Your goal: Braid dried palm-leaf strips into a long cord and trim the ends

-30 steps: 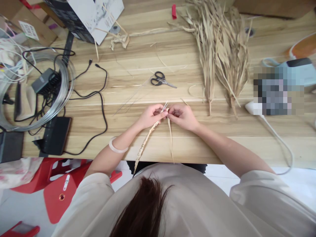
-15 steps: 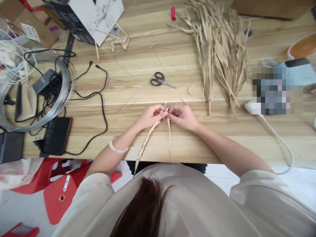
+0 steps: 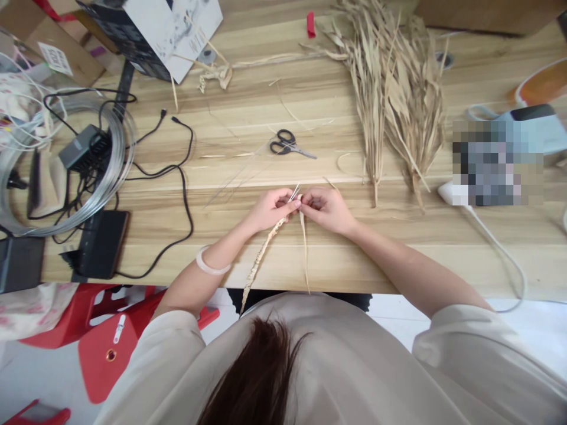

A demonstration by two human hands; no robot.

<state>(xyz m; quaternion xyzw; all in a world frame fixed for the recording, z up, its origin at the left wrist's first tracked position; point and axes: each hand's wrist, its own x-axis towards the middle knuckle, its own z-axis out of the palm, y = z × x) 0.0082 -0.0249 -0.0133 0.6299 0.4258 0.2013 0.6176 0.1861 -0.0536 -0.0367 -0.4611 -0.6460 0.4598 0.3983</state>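
My left hand is closed around the upper end of a wire-cored stem wrapped in pale dried leaf. Bare wire ends stick out above its thumb. The wrapped length slants down toward me, past the table's front edge. Close beside it, my right hand pinches a pale dried leaf strip, whose loose tail hangs down over the tabletop. The fingertips of both hands meet or nearly meet, hiding where strip and stem join. Beyond the hands lie black-handled scissors.
Two bundles of dried leaves lie behind my right hand. Left are a wire coil, black cables and a power adapter. A box and leaf scraps lie at the back. A white cable runs at right.
Almost nothing differs. Both hands keep their place and grip, and the strip's loose tail has shifted very slightly.
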